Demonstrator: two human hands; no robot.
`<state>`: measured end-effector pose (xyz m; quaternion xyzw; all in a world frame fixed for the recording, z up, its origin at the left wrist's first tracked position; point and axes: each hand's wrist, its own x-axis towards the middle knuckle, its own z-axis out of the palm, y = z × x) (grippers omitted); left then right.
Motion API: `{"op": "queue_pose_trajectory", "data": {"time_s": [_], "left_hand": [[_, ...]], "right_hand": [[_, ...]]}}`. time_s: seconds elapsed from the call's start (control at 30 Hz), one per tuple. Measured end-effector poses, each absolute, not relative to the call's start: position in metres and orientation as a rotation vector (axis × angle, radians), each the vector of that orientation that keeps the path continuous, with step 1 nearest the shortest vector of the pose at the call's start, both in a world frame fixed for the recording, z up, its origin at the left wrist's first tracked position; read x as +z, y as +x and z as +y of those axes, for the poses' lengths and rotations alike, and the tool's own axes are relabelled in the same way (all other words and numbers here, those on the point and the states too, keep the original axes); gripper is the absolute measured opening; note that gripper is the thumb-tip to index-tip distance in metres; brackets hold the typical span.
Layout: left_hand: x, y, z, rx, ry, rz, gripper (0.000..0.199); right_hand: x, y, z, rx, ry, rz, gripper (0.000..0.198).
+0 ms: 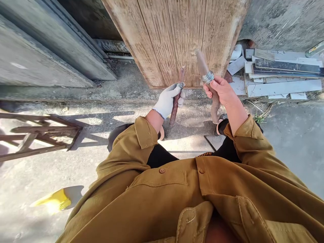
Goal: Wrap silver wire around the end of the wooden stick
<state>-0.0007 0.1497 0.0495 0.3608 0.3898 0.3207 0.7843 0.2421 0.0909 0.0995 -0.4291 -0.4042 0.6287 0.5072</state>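
My left hand, in a white glove, is closed around a slim reddish-brown stick. Wire is wound about this stick just above my thumb. Bare and also closed, my right hand grips a thicker brown stick with a crooked lower end. A band of silvery wire circles the thicker stick by my fingertips, and its upper end looks blurred. The two sticks are apart, both tilted, in front of a wooden plank door.
White and dark boards lie stacked at the right by the wall. A wooden frame stands on the left. Something yellow rests on the concrete floor at lower left. Dry grass lies near the boards.
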Motion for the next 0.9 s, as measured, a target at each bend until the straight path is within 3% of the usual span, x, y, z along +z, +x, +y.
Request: {"op": "queue_pose_trajectory", "data": {"time_s": [0.13, 0.3, 0.63, 0.77, 0.9], "left_hand": [[0.061, -0.004, 0.143, 0.613, 0.646, 0.691, 0.046], [0.068, -0.001, 0.136, 0.671, 0.520, 0.635, 0.052], [0.051, -0.008, 0.166, 1.064, 0.523, 0.889, 0.037], [0.032, -0.017, 0.182, 1.033, 0.972, 1.128, 0.036], [0.024, -0.025, 0.188, 0.368, 1.926, 1.570, 0.045]], "right_hand": [[0.094, 0.247, 0.101, 1.454, -1.029, -0.588, 0.052], [0.080, 0.236, 0.107, 1.622, -1.078, -0.277, 0.039], [0.054, 0.205, 0.085, 1.843, -0.965, -0.679, 0.047], [0.057, 0.203, 0.081, 1.869, -0.793, -0.991, 0.047], [0.075, 0.216, 0.085, 1.789, -0.678, -1.214, 0.056]]}}
